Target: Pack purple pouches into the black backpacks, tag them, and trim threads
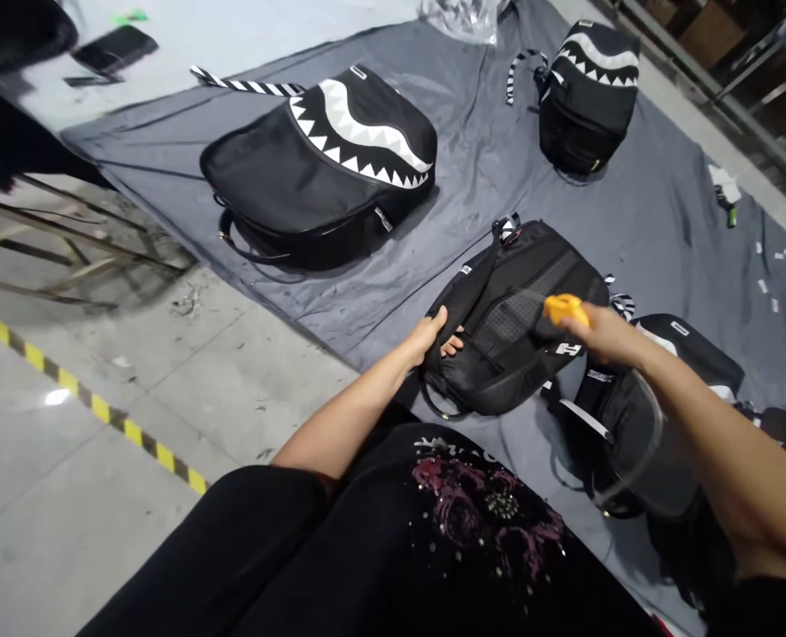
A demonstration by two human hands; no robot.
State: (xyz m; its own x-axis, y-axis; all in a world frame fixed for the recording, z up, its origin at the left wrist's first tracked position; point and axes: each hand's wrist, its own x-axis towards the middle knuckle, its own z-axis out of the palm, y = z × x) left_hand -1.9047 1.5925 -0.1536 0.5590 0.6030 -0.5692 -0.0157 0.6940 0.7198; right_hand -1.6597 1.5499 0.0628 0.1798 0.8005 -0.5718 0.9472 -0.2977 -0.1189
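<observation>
A black backpack [545, 252] lies back side up on the grey sheet in front of me, its mesh padding and shoulder straps showing. My left hand [436, 338] is closed around the strap edge at its near left side, thumb on top. Over the backpack's right side, my right hand [602, 332] grips an orange hand tool [566, 310]. Motion blurs that tool, and its exact kind is unclear. A pale curved band [655, 416] shows below my right forearm; whether it joins the tool I cannot tell.
A large black backpack with white shark teeth [319, 177] lies at the upper left, another [592, 97] at the upper right. More backpacks [651, 433] crowd the right side. Yellow-black floor tape [94, 402], a metal stand [67, 239] and a phone-like black object [115, 49] are leftward.
</observation>
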